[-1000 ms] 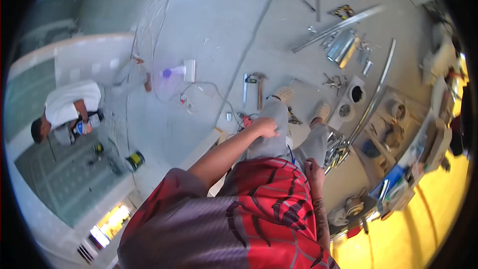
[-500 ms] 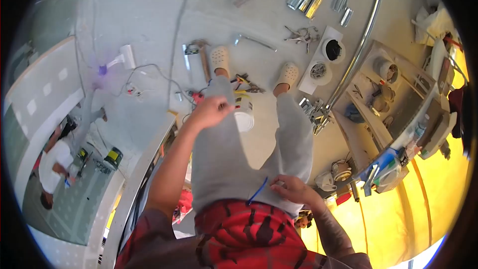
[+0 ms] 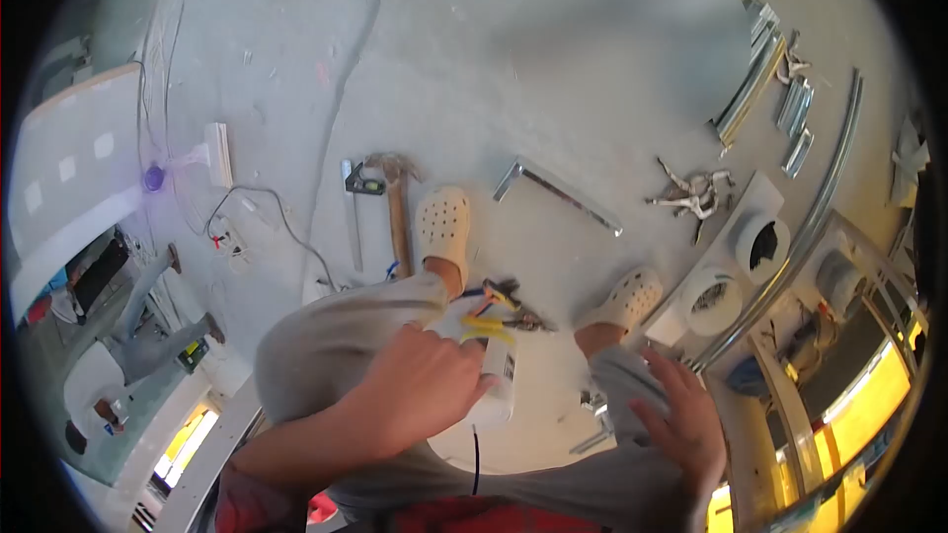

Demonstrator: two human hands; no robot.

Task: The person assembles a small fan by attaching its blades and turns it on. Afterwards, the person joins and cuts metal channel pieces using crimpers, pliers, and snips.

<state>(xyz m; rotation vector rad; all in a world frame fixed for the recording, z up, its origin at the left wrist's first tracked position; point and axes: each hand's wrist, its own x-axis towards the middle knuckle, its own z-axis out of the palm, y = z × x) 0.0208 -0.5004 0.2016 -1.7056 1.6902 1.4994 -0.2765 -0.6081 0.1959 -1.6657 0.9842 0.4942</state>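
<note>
My left hand (image 3: pixel 423 383) is at the centre, back up, against a white bucket (image 3: pixel 502 385) between my legs. Its fingers curl together away from view, so anything inside them is hidden. Just beyond it, pliers with coloured handles (image 3: pixel 499 306) lie at the far side of the bucket. Over my right leg, my right hand (image 3: pixel 681 415) is spread with nothing in it. A blue drawstring (image 3: pixel 476 462) hangs from my waist.
A hammer (image 3: pixel 398 202) and combination square (image 3: pixel 355 188) lie beside my left shoe. Ahead are a bent metal channel (image 3: pixel 563 197) and locking clamps (image 3: pixel 694 192). White tubs (image 3: pixel 711 301) and a long metal strip (image 3: pixel 820 197) are right. A person in white (image 3: pixel 94 380) works at far left.
My view has dropped closer to the floor and my knees have bent. The left hand has come down beside the bucket. My right hand has left my waist and moved outward with its fingers spreading.
</note>
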